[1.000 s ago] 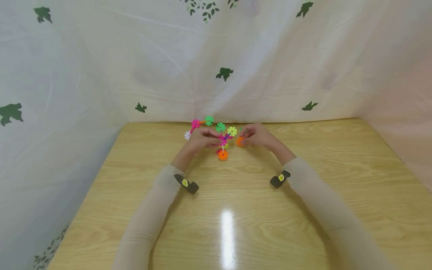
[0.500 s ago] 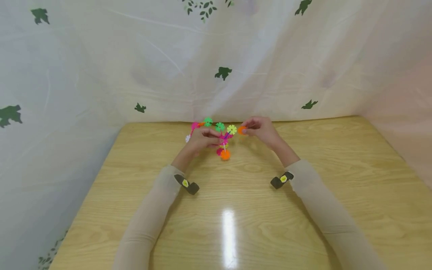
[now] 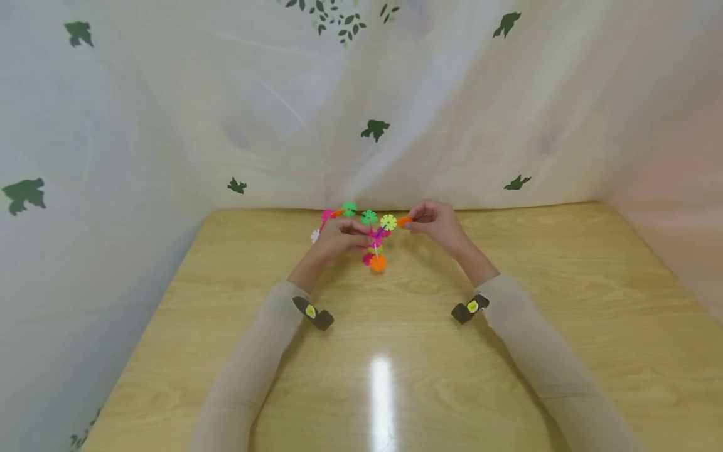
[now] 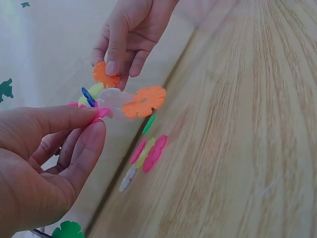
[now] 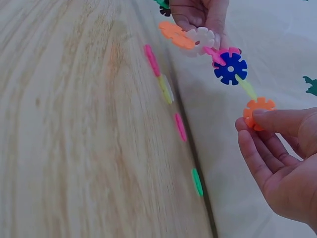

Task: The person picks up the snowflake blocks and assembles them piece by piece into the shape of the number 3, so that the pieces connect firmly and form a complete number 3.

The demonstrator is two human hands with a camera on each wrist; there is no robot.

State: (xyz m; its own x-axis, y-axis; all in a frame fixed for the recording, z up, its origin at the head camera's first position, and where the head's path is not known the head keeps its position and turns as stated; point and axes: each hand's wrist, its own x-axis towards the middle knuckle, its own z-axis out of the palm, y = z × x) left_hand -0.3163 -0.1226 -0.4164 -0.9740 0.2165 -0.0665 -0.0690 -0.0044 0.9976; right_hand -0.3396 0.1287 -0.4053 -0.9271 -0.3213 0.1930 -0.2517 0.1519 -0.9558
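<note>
My left hand (image 3: 337, 237) pinches a pink notched snowflake disc (image 4: 103, 113) between thumb and forefinger, part of a chain of interlocking discs. A white disc (image 4: 115, 100) and an orange disc (image 4: 148, 101) branch off on one side. Towards the right run a dark blue disc (image 5: 230, 69) and a yellow disc (image 5: 246, 88). Between thumb and fingers, my right hand (image 3: 437, 226) holds another orange disc (image 5: 260, 106), whose edge meets the yellow disc's edge. Whether their slots are engaged, I cannot tell. Both hands are raised above the table's far edge.
Loose discs lie on the wooden table (image 3: 384, 326) below the chain, among them a pink one (image 5: 180, 127) and a green one (image 5: 197, 182). More joined pieces, with a green disc (image 3: 349, 208), extend behind my left hand. A patterned curtain (image 3: 440, 157) hangs behind the table.
My right hand has lifted the orange disc, brought it up beside the yellow disc and turned it from face-on to nearly edge-on. The left hand keeps its pinch on the chain almost unmoved.
</note>
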